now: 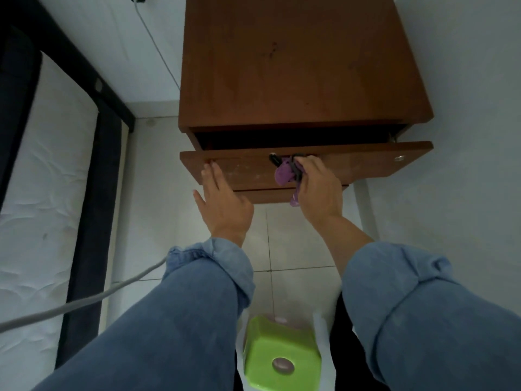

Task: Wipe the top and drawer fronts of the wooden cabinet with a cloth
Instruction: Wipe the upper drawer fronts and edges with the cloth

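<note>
White tiled floor (293,244), wooden cabinet (304,60), top drawer (248,167) ajar

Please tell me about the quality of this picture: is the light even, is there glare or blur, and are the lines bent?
Head view: dim, even light; the open drawer is in deep shadow. Faint sheen on the drawer front at right, no strong glare. Wide-angle bending curves the bed frame. The right hand and purple cloth look slightly soft.
</note>
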Demonstrator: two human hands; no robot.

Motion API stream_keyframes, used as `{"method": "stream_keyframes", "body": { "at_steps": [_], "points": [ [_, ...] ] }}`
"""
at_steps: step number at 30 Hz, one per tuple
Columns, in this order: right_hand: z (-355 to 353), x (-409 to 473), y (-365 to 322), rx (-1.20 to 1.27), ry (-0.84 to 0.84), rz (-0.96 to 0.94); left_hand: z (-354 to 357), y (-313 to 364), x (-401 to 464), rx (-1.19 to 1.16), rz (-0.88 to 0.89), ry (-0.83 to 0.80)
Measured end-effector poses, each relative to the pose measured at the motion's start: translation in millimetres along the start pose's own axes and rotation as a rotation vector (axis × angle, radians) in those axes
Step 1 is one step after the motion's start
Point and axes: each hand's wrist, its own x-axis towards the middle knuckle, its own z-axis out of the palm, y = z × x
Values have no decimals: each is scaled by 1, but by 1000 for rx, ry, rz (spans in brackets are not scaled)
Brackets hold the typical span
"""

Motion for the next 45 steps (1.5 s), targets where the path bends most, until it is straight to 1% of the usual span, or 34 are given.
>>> {"method": "stream_keyframes", "body": {
  "at_steps": [2,4,7,9,11,15,18,22,24,27,29,31,36,39,42,45],
  "points": [
    [6,3,2,-101,116,-109,8,1,4,61,-13,37],
    [19,6,8,-247,224,-257,23,5,9,102,-34,86],
    [40,26,9,-357,314,-495,47,10,22,118,-50,179],
    [56,43,11,-414,383,-615,66,7,33,128,-36,260],
    [70,57,14,-467,444,-659,78,1,45,129,10,310],
    [102,77,26,-520,649,-732,100,-15,70,170,162,410],
    [120,97,32,-637,767,-838,117,-21,88,152,216,506],
    [136,120,42,-707,902,-926,137,-27,110,125,269,620],
    [140,127,44,-715,951,-946,141,-31,121,106,315,655],
    [148,131,43,-682,1028,-920,146,-39,131,73,374,717],
    [150,131,42,-662,1046,-901,146,-42,133,76,396,748],
    [152,125,40,-664,1022,-890,143,-47,129,85,418,744],
    [151,115,41,-713,908,-832,128,-64,115,107,551,651],
    [159,109,44,-692,819,-821,117,-72,110,166,589,584],
    [169,104,58,-678,752,-904,110,-74,108,200,589,512],
    [177,98,80,-794,620,-1100,106,-69,104,184,573,468]
  ]
}}
